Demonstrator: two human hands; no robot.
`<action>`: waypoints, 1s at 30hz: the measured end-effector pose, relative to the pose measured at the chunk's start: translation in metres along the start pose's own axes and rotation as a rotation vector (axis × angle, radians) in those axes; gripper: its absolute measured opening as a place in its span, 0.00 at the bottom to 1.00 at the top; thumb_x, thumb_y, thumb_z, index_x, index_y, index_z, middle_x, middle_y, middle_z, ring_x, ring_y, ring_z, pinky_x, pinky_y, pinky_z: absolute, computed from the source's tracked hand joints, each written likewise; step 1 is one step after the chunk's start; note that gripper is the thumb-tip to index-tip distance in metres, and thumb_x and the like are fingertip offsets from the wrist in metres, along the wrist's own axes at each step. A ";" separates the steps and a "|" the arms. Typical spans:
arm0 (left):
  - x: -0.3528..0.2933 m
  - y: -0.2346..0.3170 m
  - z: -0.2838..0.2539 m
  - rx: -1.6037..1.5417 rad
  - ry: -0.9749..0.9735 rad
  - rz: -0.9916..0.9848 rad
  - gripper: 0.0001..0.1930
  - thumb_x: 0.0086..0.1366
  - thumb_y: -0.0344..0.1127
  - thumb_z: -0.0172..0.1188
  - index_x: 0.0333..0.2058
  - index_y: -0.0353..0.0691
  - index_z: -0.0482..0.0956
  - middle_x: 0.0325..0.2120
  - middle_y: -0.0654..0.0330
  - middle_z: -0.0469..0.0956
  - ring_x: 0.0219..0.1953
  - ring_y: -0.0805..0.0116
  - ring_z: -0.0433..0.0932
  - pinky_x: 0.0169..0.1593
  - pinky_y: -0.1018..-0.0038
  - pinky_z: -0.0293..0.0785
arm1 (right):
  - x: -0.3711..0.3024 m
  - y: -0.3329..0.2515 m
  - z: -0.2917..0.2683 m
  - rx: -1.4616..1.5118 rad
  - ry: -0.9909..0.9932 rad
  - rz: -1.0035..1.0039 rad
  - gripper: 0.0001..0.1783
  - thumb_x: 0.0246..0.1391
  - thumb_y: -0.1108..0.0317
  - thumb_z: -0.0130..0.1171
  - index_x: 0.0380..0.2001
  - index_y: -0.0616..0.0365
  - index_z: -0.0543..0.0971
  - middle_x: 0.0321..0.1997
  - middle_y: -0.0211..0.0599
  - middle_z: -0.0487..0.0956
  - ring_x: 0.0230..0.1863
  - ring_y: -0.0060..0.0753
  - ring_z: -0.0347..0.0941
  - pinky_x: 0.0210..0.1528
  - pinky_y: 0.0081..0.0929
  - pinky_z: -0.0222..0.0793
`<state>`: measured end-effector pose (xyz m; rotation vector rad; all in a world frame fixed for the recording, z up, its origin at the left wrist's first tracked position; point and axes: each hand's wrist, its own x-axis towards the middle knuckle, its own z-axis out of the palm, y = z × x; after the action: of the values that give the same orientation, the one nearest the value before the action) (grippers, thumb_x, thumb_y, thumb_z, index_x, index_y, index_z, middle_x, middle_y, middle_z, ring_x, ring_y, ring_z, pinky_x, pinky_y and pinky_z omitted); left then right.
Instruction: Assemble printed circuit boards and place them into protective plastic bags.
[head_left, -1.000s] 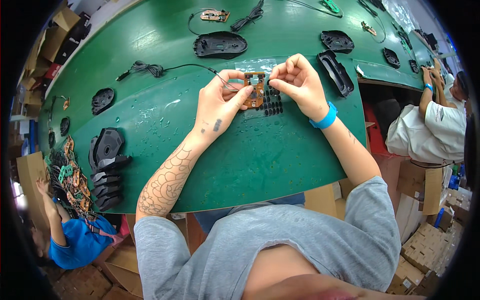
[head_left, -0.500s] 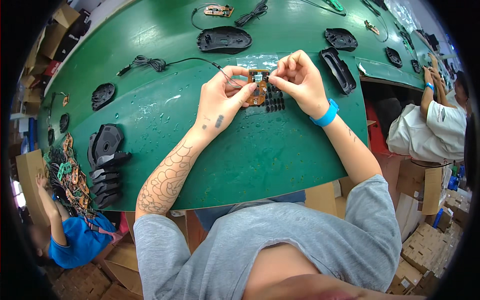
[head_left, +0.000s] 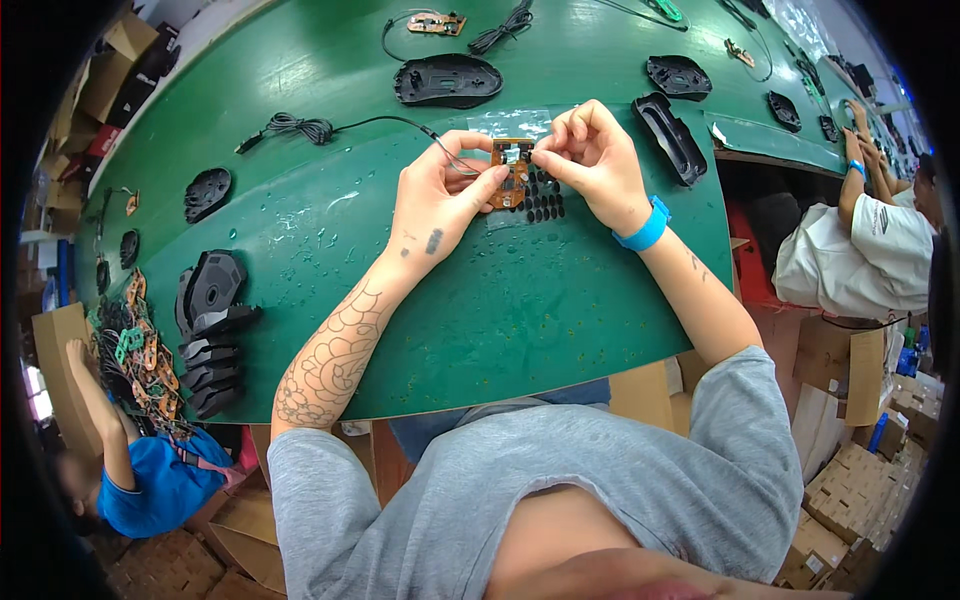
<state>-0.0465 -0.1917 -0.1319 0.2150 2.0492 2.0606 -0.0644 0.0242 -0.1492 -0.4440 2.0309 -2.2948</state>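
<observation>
Orange-brown flat circuit board (head_left: 513,187) sat pinched in the left hand (head_left: 437,195), presumably for steadiness, the right hand (head_left: 600,170) pressing fingers (head_left: 550,161) together at the board's edge, contents indiscernible.

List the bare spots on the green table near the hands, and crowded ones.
Roomiest: the green table between the forearms, below the black pads, though speckled. Also between the stacked black shells and left forearm. Crowded: around the orange circuit board in the left hand, with the right hand at its edge.
</observation>
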 end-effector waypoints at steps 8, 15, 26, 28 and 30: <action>0.000 0.002 0.000 0.009 -0.030 0.004 0.14 0.64 0.27 0.65 0.48 0.37 0.76 0.34 0.56 0.84 0.32 0.74 0.82 0.34 0.83 0.78 | 0.001 -0.001 -0.001 0.085 -0.016 0.016 0.22 0.51 0.86 0.62 0.33 0.52 0.61 0.39 0.35 0.74 0.41 0.29 0.77 0.47 0.23 0.76; 0.004 0.009 0.003 -0.143 0.037 0.057 0.14 0.63 0.27 0.66 0.47 0.40 0.76 0.35 0.57 0.84 0.33 0.73 0.82 0.34 0.81 0.77 | 0.005 0.000 -0.005 0.199 0.037 0.053 0.17 0.56 0.82 0.61 0.35 0.53 0.63 0.47 0.43 0.77 0.44 0.33 0.78 0.52 0.29 0.77; -0.005 0.000 0.011 0.732 0.090 0.404 0.10 0.55 0.24 0.67 0.34 0.42 0.77 0.24 0.66 0.76 0.27 0.73 0.72 0.33 0.74 0.72 | 0.006 0.003 -0.016 0.417 0.131 0.128 0.12 0.60 0.79 0.59 0.40 0.52 0.67 0.52 0.42 0.77 0.52 0.34 0.76 0.58 0.32 0.75; -0.006 -0.001 0.012 0.821 0.102 0.470 0.09 0.54 0.24 0.67 0.32 0.42 0.76 0.23 0.67 0.75 0.27 0.72 0.71 0.33 0.73 0.71 | 0.005 0.003 -0.016 0.400 0.125 0.128 0.12 0.60 0.79 0.59 0.40 0.52 0.67 0.52 0.42 0.77 0.52 0.34 0.76 0.58 0.32 0.75; -0.005 0.000 0.011 0.781 0.101 0.389 0.09 0.53 0.24 0.67 0.31 0.42 0.75 0.23 0.66 0.74 0.27 0.70 0.71 0.32 0.73 0.70 | 0.005 0.002 -0.016 0.398 0.125 0.122 0.12 0.60 0.79 0.59 0.40 0.52 0.67 0.51 0.41 0.77 0.52 0.33 0.76 0.57 0.32 0.76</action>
<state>-0.0385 -0.1820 -0.1315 0.6901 2.9707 1.3242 -0.0734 0.0383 -0.1523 -0.1511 1.5304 -2.6131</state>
